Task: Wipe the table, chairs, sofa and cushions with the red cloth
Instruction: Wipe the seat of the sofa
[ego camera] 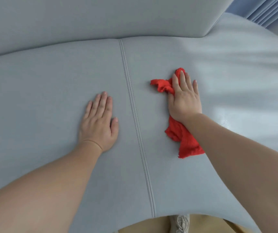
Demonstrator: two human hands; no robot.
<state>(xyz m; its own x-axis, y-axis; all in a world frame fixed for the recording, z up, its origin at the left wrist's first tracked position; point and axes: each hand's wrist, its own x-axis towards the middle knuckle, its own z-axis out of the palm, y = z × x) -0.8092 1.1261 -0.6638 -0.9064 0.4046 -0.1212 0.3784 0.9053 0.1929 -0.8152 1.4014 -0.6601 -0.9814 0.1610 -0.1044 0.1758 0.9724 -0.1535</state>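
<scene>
Red cloth (184, 140) lengthwise toward sofa back (84, 17) under flat right hand (183, 98); left hand (99, 123) flat

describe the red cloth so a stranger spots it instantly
Start at the wide grey sofa seat and find the stitched seam down its middle. Just right of it, the red cloth lies crumpled under the flat right hand. It is the only bright-coloured thing there.
</scene>
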